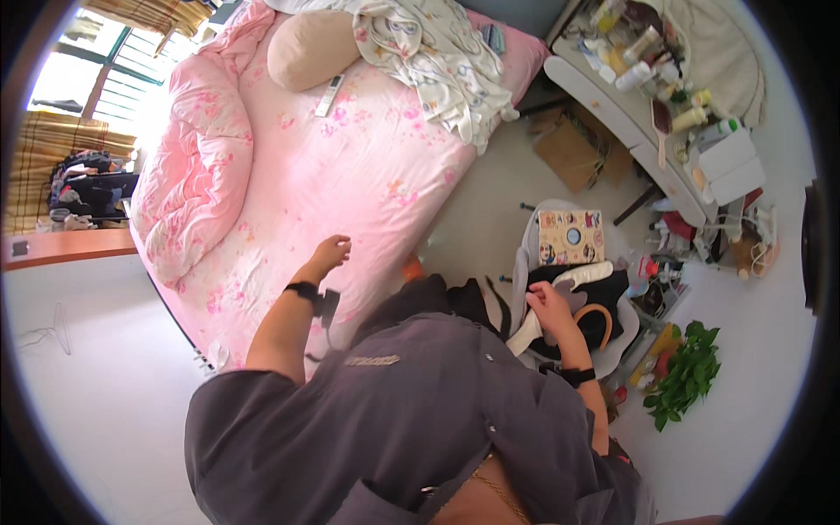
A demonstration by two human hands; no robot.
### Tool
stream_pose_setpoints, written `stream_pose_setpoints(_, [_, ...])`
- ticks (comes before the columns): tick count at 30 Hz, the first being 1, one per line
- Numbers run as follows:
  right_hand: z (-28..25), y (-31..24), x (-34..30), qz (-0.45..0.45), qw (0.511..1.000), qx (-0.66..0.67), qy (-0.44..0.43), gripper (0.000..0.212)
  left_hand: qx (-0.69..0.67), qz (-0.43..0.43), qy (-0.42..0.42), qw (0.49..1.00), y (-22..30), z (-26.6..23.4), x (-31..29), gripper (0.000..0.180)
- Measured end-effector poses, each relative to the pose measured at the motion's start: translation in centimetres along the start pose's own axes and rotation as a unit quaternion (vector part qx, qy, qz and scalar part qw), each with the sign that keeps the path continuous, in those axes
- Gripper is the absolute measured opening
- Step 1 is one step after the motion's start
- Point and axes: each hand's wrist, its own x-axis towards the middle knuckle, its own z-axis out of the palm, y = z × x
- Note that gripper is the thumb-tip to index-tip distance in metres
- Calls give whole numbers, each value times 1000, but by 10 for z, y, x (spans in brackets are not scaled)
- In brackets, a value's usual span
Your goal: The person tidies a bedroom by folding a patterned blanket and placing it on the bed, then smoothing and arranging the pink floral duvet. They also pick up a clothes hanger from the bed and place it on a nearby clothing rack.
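My left hand (331, 251) hangs above the pink floral bed sheet (341, 175), its fingers loosely bent and apart, with nothing in them. At the grey chair (626, 337) on my right, my right hand (549, 308) is bent inward among a heap of things on the seat. A black item (604, 293), which looks like cloth or a bag, lies there with cream strips (527, 334) and a tan curved handle (597, 322). The right fingers are closed beside a cream strip; what they grip is hidden. Beyond them is a sticker-covered, flat box-like thing (570, 234).
A pink quilt (197, 166), a beige pillow (311, 48), a white remote control (329, 96) and a patterned blanket (446, 66) lie on the bed. A white dressing table (604, 109) crowded with bottles stands at far right, above a cardboard box (569, 153). A leafy plant (687, 376) is near the right wall.
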Motion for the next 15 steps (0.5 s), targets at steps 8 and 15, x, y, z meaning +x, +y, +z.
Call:
stream_pose_setpoints(8, [59,-151,114,-140,980,-99,-104,28,-125,0,124,984,-113,-81,-41,36])
stream_pose_setpoints(15, [108,-213,205,-204,938,-126,-251,25,-236,-117,190,946,-148,-86,-83,36])
